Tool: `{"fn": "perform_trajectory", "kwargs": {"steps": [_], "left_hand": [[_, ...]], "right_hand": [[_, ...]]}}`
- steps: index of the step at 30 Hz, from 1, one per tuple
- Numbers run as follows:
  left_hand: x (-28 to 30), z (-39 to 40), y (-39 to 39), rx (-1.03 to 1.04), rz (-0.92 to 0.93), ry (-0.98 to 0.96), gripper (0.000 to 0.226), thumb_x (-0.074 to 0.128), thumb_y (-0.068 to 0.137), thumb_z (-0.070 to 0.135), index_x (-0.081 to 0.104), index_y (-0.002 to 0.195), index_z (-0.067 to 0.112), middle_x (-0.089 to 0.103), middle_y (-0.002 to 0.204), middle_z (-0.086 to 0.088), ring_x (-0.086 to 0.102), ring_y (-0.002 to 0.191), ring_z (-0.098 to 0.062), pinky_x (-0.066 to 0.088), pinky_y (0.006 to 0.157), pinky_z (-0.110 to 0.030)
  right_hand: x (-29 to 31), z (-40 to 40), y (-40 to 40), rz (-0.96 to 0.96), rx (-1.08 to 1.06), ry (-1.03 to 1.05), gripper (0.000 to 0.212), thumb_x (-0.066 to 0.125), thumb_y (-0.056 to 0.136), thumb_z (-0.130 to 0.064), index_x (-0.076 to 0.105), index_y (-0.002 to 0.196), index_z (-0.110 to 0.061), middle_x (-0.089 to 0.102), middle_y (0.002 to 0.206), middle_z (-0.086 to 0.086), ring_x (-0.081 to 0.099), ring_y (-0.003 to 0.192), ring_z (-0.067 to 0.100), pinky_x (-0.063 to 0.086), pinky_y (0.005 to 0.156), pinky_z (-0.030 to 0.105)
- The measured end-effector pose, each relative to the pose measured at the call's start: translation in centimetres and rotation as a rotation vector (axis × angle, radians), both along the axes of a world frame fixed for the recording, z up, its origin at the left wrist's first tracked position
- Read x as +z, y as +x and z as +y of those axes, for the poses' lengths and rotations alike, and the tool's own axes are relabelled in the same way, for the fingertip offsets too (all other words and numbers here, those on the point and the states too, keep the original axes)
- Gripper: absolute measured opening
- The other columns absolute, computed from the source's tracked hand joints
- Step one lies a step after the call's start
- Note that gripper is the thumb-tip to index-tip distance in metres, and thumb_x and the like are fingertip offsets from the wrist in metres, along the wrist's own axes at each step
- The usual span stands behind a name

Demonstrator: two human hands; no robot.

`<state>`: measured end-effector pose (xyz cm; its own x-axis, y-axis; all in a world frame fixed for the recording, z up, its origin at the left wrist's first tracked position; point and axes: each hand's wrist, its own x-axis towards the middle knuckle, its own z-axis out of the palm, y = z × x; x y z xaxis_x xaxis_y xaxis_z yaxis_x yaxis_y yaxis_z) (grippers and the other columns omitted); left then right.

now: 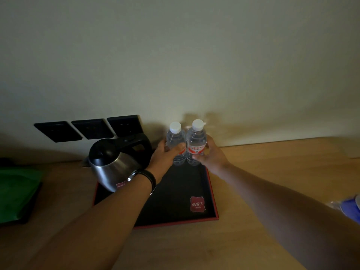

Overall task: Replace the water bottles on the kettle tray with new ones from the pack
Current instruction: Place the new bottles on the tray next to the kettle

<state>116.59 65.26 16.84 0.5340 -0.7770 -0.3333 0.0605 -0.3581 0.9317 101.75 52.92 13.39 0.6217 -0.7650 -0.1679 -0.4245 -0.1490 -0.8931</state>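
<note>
While both bottles stand upright at the far edge of the tray, each is gripped by one hand, as set out below

Left bottle (176, 143): clear plastic, white cap, red-and-white label; held upright at the back of the tray, touching the bottle beside it

Right bottle (196, 142): same make, white cap, label with red print turned to the camera; upright, pressed side by side against the left bottle

Left hand (164, 159): wrapped round the left bottle from its left side, thumb laid across the label at the front, the other fingers hidden behind the bottle; a closed grip

Right hand (211, 154): wrapped round the right bottle from its right side, thumb at the lower front, fingers curled behind; a closed grip

Bottle bases: whether they rest on the tray or are held just above it cannot be told

Tray (213, 193): black, square, edged in red, with a red logo patch near its front right corner; set on the wooden counter

Kettle (111, 162): steel body, black lid and handle; stood on the left part of the tray, just beside the left wrist

Wristwatch (144, 176): dark strap, worn on the left wrist

Counter (272, 182): light wood, run along the wall

Sockets (89, 128): three black plates on the wall behind the kettle

Green object (17, 193): flat, at the far left of the counter, well apart from the tray

Blue item (352, 209): partly seen at the right edge; what it is cannot be told
</note>
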Motion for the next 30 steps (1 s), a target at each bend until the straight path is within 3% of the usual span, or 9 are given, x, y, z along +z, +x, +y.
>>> {"fn": "perform_trajectory", "kwargs": {"steps": [4,9,15,23,27,30], "left_hand": [[-0.1,-0.2,-0.3,0.024,0.026,-0.040,0.070,0.073,0.085,0.050,0.042,0.146,0.035,0.055,0.145,-0.002,0.051,0.135,-0.028,0.039,0.112,-0.059],[0.0,-0.2,-0.7,0.044,0.020,-0.049,0.079,0.073,0.078,0.056,0.041,0.147,0.034,0.054,0.147,-0.005,0.050,0.136,-0.029,0.039,0.112,-0.059],[0.0,-0.3,-0.9,0.068,0.029,-0.066,0.087,0.073,0.073,0.058,0.040,0.149,0.032,0.056,0.146,-0.005,0.052,0.134,-0.029,0.040,0.111,-0.059],[-0.5,-0.4,-1.4,0.106,-0.019,-0.045,0.071,0.071,0.086,0.052,0.041,0.147,0.035,0.059,0.142,0.000,0.054,0.131,-0.025,0.042,0.110,-0.056],[-0.2,-0.4,-1.1,0.067,-0.020,-0.035,0.068,0.071,0.085,0.053,0.042,0.144,0.036,0.059,0.141,0.000,0.054,0.130,-0.025,0.041,0.110,-0.054],[0.1,-0.4,-1.0,0.037,-0.032,-0.012,0.069,0.071,0.084,0.056,0.042,0.144,0.037,0.059,0.140,0.001,0.054,0.130,-0.025,0.041,0.110,-0.050]], "right_hand": [[-0.1,-0.2,0.6,-0.031,-0.065,0.017,0.078,0.082,0.080,-0.018,0.038,0.143,-0.029,0.059,0.116,-0.014,0.050,0.110,0.006,0.034,0.071,0.010],[0.1,-0.3,0.6,-0.027,-0.069,0.027,0.078,0.080,0.082,-0.017,0.036,0.145,-0.029,0.060,0.125,-0.006,0.051,0.110,0.008,0.039,0.080,0.019],[-0.2,-0.4,0.6,-0.016,-0.077,0.021,0.078,0.080,0.083,-0.017,0.036,0.146,-0.029,0.057,0.120,-0.011,0.049,0.111,0.006,0.033,0.069,0.009],[-0.7,-0.5,0.4,0.014,-0.060,0.021,0.081,0.079,0.084,-0.019,0.033,0.149,-0.030,0.060,0.136,-0.001,0.047,0.112,0.005,0.031,0.070,0.009],[-0.4,-0.7,0.4,0.023,-0.037,0.029,0.082,0.080,0.083,-0.023,0.031,0.148,-0.036,0.059,0.126,-0.012,0.049,0.112,0.006,0.034,0.073,0.012],[-0.4,-1.0,0.4,0.058,-0.014,0.025,0.085,0.082,0.081,-0.025,0.030,0.148,-0.037,0.060,0.134,-0.005,0.055,0.121,0.016,0.039,0.088,0.028]]}}
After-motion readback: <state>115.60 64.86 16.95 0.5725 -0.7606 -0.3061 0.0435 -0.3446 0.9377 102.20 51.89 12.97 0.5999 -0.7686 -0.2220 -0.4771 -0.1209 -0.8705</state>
